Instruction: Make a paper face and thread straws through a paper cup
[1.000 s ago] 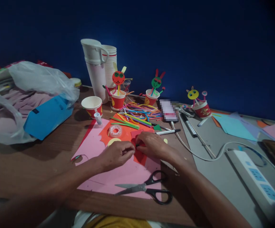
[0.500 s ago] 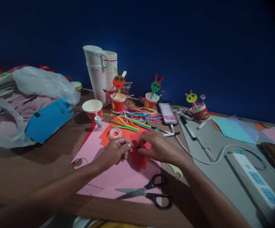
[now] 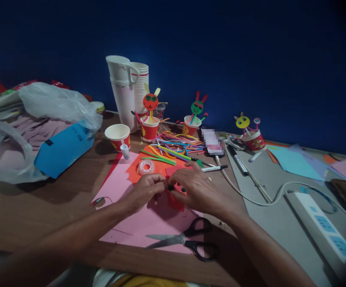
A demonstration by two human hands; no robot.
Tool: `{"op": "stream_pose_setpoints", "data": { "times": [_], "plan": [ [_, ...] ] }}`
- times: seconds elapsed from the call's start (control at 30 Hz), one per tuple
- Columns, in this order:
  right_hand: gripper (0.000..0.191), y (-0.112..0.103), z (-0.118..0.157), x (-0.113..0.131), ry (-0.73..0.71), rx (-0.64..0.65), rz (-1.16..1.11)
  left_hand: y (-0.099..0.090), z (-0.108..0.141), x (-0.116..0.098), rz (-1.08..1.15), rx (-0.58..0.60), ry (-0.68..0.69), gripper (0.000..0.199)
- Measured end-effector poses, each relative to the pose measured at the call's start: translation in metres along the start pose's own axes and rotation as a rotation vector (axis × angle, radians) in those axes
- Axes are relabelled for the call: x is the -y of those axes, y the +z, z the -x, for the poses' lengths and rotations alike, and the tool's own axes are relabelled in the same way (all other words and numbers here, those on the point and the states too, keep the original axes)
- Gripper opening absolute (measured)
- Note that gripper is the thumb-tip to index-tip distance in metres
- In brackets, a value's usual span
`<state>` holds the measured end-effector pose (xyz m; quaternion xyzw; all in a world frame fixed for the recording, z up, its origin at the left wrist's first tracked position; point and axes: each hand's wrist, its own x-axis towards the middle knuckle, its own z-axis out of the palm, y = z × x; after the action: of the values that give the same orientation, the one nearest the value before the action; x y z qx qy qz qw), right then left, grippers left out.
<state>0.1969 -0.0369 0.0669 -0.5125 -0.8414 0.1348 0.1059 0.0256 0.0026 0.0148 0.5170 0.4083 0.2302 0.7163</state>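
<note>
A small dark piece (image 3: 171, 187) is pinched in the right hand (image 3: 192, 186), over red paper (image 3: 175, 204). Just beside this grip, the left hand (image 3: 147, 190) is curled closed; whether anything is held cannot be told.

The flat pink paper sheet (image 3: 131, 224) and small red paper piece (image 3: 176, 205) look matt, the black-handled scissors (image 3: 179, 239) have smooth grey metal blades (image 3: 166, 242), the translucent bag (image 3: 56, 97) is crinkled, glossy plastic, and the brown tabletop (image 3: 26, 211) looks wood-grained.

- Your surface (image 3: 8, 199) is brown and wood-grained.
- Before you, pink paper (image 3: 132, 222) lies on it.
- Farther back stands a white jug (image 3: 123, 101).
- At your left sits a plastic bag (image 3: 56, 97).
</note>
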Motion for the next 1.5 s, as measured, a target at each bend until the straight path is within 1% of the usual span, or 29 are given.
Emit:
{"op": "stream_pose_setpoints", "data": {
  "times": [0.17, 0.3, 0.4, 0.43, 0.5, 0.53, 0.57, 0.67, 0.73, 0.9, 1.13, 1.27, 1.37, 1.43, 1.5],
  "plan": [
    [0.011, 0.004, 0.000, 0.003, 0.031, 0.028, 0.008, -0.001, -0.001, 0.002, 0.006, -0.012, -0.001, 0.015],
    [0.011, 0.000, 0.000, 0.003, 0.018, 0.017, -0.041, -0.002, -0.002, 0.003, -0.003, -0.013, -0.002, 0.012],
    [0.019, -0.007, 0.001, -0.004, 0.011, -0.011, -0.200, -0.002, -0.001, 0.002, -0.011, -0.017, 0.002, 0.013],
    [0.018, -0.009, 0.001, -0.008, 0.028, -0.033, -0.271, -0.002, -0.001, 0.002, -0.015, -0.018, 0.005, 0.014],
    [0.010, -0.009, 0.000, -0.016, 0.097, -0.100, -0.420, -0.003, -0.001, 0.002, -0.024, -0.020, 0.014, 0.018],
    [0.011, -0.007, -0.001, -0.020, 0.128, -0.127, -0.487, -0.003, -0.001, 0.002, -0.029, -0.020, 0.021, 0.020],
    [0.012, -0.004, -0.002, -0.023, 0.157, -0.127, -0.547, -0.003, -0.001, 0.002, -0.034, -0.021, 0.027, 0.021],
    [0.017, 0.009, -0.005, -0.028, 0.225, -0.031, -0.707, -0.004, -0.002, 0.003, -0.052, -0.029, 0.048, 0.020],
    [0.020, 0.017, -0.006, -0.029, 0.247, 0.010, -0.766, -0.004, -0.002, 0.003, -0.064, -0.037, 0.061, 0.019],
    [0.026, 0.026, -0.007, -0.030, 0.256, 0.043, -0.822, -0.004, -0.001, 0.002, -0.094, -0.053, 0.084, 0.018],
    [0.017, 0.030, -0.009, -0.026, 0.280, 0.042, -0.756, -0.004, -0.001, -0.002, -0.117, -0.071, 0.119, 0.013],
    [0.017, 0.030, -0.010, -0.026, 0.283, 0.013, -0.773, -0.005, -0.001, 0.000, -0.115, -0.072, 0.146, 0.015],
    [0.018, 0.027, -0.012, -0.032, 0.312, -0.024, -0.819, -0.008, -0.003, 0.000, -0.120, -0.097, 0.185, 0.018],
    [0.019, 0.020, -0.012, -0.039, 0.326, -0.108, -0.823, -0.011, -0.004, -0.001, -0.126, -0.124, 0.220, 0.016],
    [0.020, 0.011, -0.011, -0.048, 0.339, -0.227, -0.835, -0.015, -0.006, -0.003, -0.128, -0.159, 0.257, 0.015]
  ]
}}
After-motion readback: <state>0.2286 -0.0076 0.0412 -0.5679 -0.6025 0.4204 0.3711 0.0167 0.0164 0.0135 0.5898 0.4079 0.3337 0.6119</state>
